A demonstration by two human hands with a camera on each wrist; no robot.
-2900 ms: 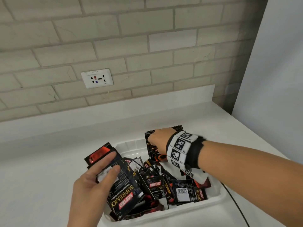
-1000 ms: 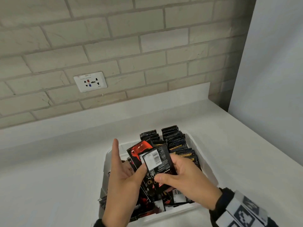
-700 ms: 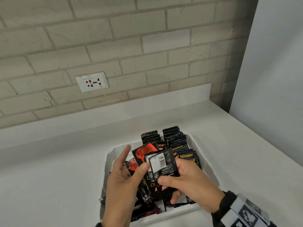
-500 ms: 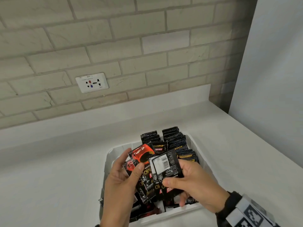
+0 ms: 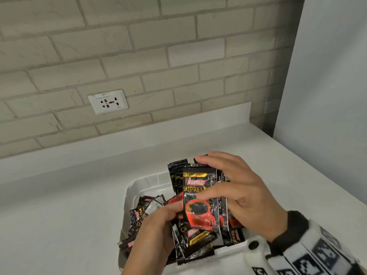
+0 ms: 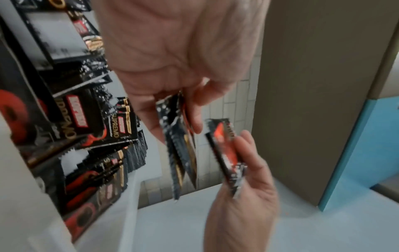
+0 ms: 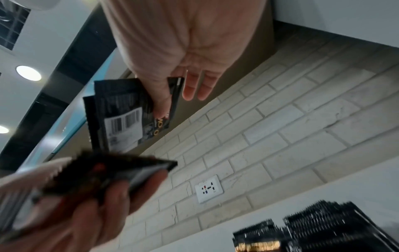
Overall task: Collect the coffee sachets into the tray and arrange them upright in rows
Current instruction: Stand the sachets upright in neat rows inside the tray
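A white tray [image 5: 139,185] on the counter holds black-and-red coffee sachets. Upright sachet rows [image 5: 176,171] stand at its back right, also visible in the right wrist view [image 7: 323,226]. Loose sachets [image 5: 143,211] lie jumbled in the front and left. My right hand [image 5: 206,176] grips a few sachets [image 5: 200,199] upright above the tray, thumb across the front; their barcode side [image 7: 125,119] faces the right wrist camera. My left hand [image 5: 168,215] is just below and to the left, pinching a couple of sachets [image 6: 179,145] edge-on.
The white countertop [image 5: 59,205] stretches left of and behind the tray. A brick wall with a socket plate [image 5: 108,101] rises behind the backsplash. A grey panel [image 5: 327,96] bounds the counter on the right.
My right hand has turned its sachets from barcode side to printed front and lifted them toward the upright rows. The left hand has dropped lower, away from that stack.
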